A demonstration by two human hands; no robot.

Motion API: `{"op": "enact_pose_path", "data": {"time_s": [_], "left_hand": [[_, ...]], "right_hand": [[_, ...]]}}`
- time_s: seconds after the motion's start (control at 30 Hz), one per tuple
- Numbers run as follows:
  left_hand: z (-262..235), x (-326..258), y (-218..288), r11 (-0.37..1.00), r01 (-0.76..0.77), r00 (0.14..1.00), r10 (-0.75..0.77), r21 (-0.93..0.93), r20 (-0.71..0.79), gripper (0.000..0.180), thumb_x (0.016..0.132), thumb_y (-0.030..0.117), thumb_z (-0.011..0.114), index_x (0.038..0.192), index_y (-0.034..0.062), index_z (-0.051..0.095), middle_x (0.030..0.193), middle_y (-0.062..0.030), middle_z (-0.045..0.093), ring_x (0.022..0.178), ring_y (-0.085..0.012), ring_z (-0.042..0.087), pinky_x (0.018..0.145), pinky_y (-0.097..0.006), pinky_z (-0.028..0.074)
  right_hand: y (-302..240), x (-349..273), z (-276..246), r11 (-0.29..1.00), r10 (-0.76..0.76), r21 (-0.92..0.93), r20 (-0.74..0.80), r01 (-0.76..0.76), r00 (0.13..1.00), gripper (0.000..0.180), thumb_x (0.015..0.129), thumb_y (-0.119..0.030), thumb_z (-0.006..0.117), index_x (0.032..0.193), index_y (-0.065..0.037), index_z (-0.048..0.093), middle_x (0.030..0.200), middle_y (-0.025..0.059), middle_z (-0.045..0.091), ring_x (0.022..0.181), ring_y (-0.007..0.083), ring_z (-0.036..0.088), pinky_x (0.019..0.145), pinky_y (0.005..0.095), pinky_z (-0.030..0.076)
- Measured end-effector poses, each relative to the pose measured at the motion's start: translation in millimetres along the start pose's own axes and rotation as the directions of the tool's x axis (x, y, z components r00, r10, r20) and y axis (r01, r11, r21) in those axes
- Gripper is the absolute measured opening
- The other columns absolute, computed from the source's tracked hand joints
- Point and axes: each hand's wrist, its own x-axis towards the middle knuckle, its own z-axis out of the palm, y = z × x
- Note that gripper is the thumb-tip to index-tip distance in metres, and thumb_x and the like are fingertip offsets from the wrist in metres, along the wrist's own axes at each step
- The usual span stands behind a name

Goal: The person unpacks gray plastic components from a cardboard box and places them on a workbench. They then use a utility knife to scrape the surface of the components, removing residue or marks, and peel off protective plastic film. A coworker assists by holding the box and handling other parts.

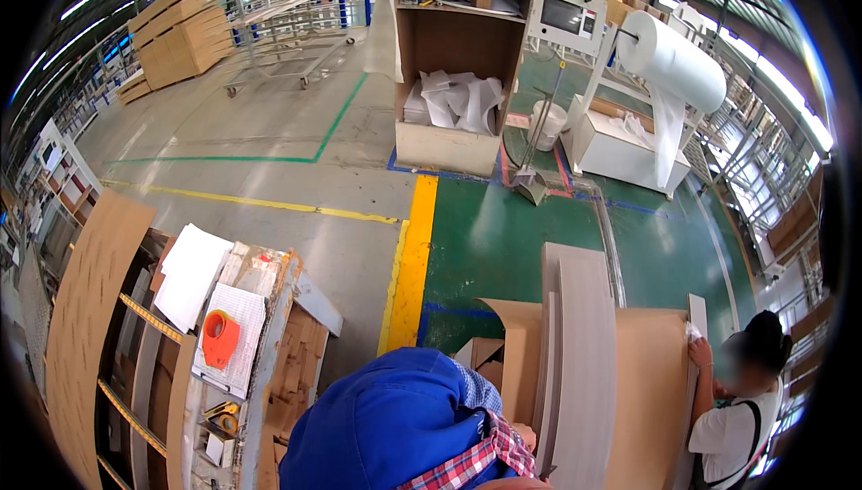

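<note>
A blue garment (386, 418) rises from the lower edge, with a red plaid sleeve (498, 454) and a blue checked sleeve (479, 389) reaching to the right. Beyond the plaid cloth a bit of a hand (524, 439) shows beside long grey-brown panels (584, 355); I cannot tell which hand it is, and its fingers are hidden. More skin (514, 485) is cut off by the lower edge. The panels lie over a broad tan board (651, 373). Opposite, a co-worker's hand (700, 353) rests at a narrow panel (697, 310), near a white crumpled piece (692, 332).
Left stands a worn bench (285, 310) with papers (238, 310), an orange tape roll (218, 337) and a yellow cutter (222, 412). Ahead are an open cabinet (449, 144), a dustpan (530, 187), a bucket (548, 122) and a large white roll (673, 59). The co-worker (741, 418) stands at right.
</note>
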Motion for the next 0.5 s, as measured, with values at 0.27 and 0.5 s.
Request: {"op": "enact_pose_path", "data": {"time_s": [0.27, 0.5], "left_hand": [[-16.5, -0.8, -45.6, 0.972, -0.093, 0.996, 0.092, 0.214, 0.017, 0.022, 0.069, 0.028, 0.063, 0.083, 0.0126, 0.071, 0.082, -0.0139, 0.067, 0.08, -0.0319, 0.064, 0.069, -0.043, 0.052], [-10.8, -3.6, -41.2, 0.98, -0.125, 0.988, 0.138, 0.157, -0.07, 0.025, 0.066, 0.028, 0.067, 0.077, 0.0058, 0.068, 0.072, -0.0142, 0.065, 0.067, -0.0311, 0.064, 0.059, -0.041, 0.05]], "right_hand": [[-11.0, 16.5, 32.5, 0.999, -0.047, -0.022, -0.006, 0.046, 0.999, 0.028, 0.088, -0.014, 0.058, 0.113, -0.003, 0.06, 0.088, 0.014, 0.058, 0.08, 0.0249, 0.056, 0.07, 0.0344, 0.046], [-8.2, 6.2, 37.2, 0.989, -0.146, -0.04, -0.153, 0.141, 0.977, 0.028, 0.09, -0.013, 0.056, 0.115, -0.002, 0.059, 0.088, 0.0137, 0.058, 0.078, 0.0243, 0.055, 0.068, 0.0334, 0.046]]}}
